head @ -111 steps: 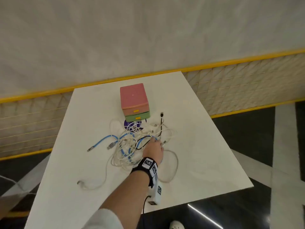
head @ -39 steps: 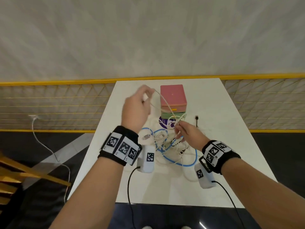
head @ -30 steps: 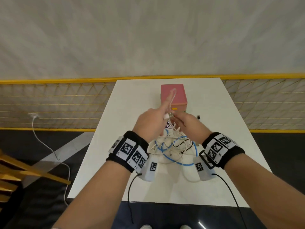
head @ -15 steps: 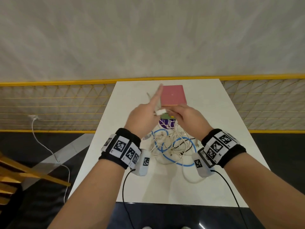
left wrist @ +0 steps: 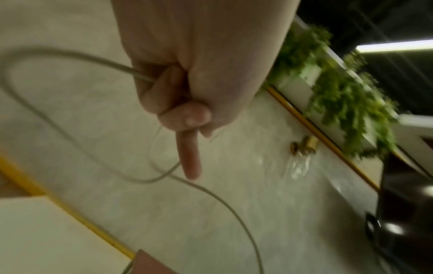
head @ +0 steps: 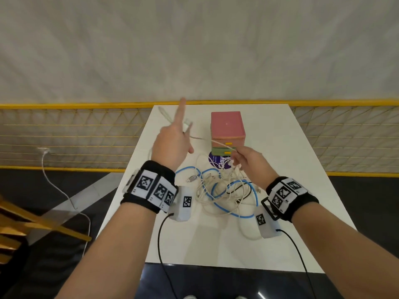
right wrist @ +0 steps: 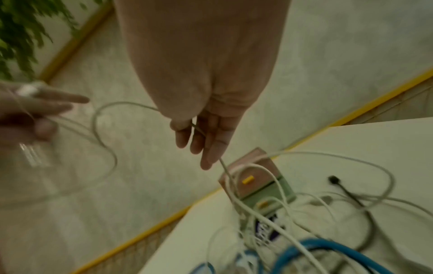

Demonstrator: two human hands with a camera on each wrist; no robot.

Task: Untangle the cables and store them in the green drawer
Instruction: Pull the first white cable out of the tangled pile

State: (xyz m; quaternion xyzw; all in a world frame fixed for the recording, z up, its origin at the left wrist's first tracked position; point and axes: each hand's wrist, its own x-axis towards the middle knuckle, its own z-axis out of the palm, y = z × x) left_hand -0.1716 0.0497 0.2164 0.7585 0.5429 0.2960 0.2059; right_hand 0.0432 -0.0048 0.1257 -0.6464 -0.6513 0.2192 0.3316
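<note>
Head view shows you the white table [head: 269, 244] running away from you toward a yellow-railed mesh fence [head: 86, 134], with the pale wall [head: 194, 50] beyond it. At the far middle of the table stands the small drawer unit [head: 227, 128], pink on top, and the green drawer [head: 222, 151] at its bottom is shut, its yellow pull facing you. Just nearer than the unit lies the tangle of cables [head: 224, 190]: a blue cable [head: 235, 213] loops through white ones and a thin black cable [head: 239, 188], and they partly cover a purple round label [head: 217, 161]. Your left hand [head: 172, 143] is raised to the left of the drawer unit, index finger pointing straight out while the other fingers curl around a white cable [head: 212, 141]; the left wrist view shows that cable [left wrist: 77, 57] coming out of the closed fist in a wide loop. The cable stretches rightward across the front of the drawers to your right hand [head: 250, 162], which is above the far edge of the tangle. In the right wrist view your right hand [right wrist: 206, 133] has the cable passing between thumb and nearly straight fingers, pinched lightly. Its plug end [head: 187, 122] sticks up beside your left index finger, blurred.
</note>
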